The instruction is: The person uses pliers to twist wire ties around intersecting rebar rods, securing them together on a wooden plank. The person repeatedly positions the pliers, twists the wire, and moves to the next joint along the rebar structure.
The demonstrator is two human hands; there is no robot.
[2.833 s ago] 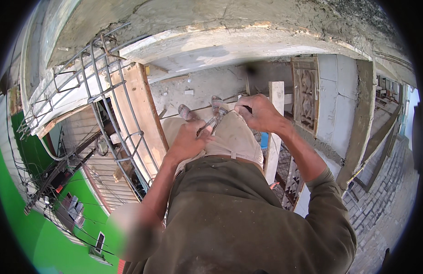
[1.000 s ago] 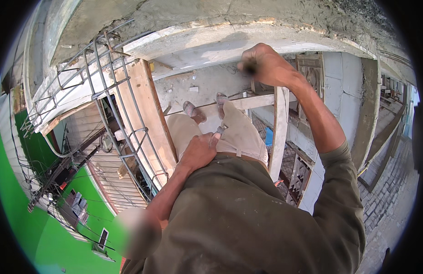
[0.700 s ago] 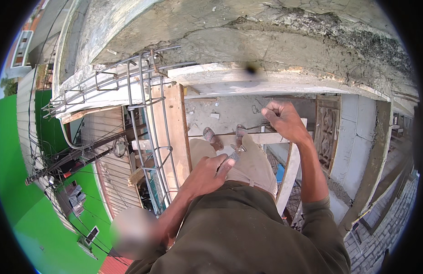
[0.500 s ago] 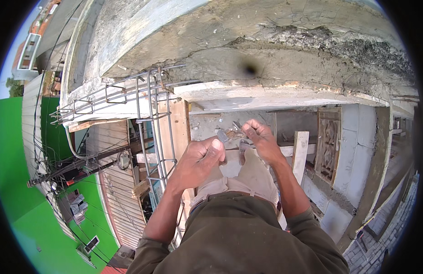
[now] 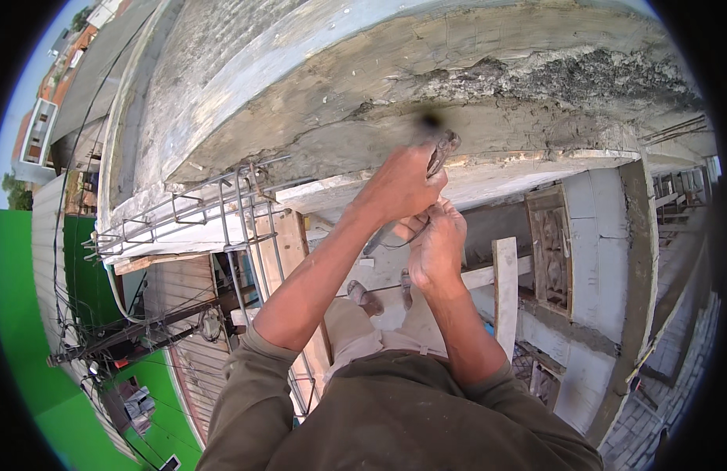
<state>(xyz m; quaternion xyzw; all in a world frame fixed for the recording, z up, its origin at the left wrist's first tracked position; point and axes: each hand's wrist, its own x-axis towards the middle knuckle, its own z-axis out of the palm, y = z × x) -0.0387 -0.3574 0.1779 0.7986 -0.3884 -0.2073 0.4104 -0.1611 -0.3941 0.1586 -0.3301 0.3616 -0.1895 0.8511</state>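
Left hand [image 5: 402, 187] is gripping a metal hand tool [image 5: 450, 143], its head showing against the concrete beam [image 5: 332, 129] | right hand [image 5: 439, 245] is curling close below; cannot tell its grasp | white board [image 5: 536, 166] edge is passing behind | open space is dropping between wooden plank [image 5: 278, 250] and pale post [image 5: 505, 294]

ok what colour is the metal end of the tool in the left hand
Dull grey with brownish tones; the tool shows in the head view, the only one.
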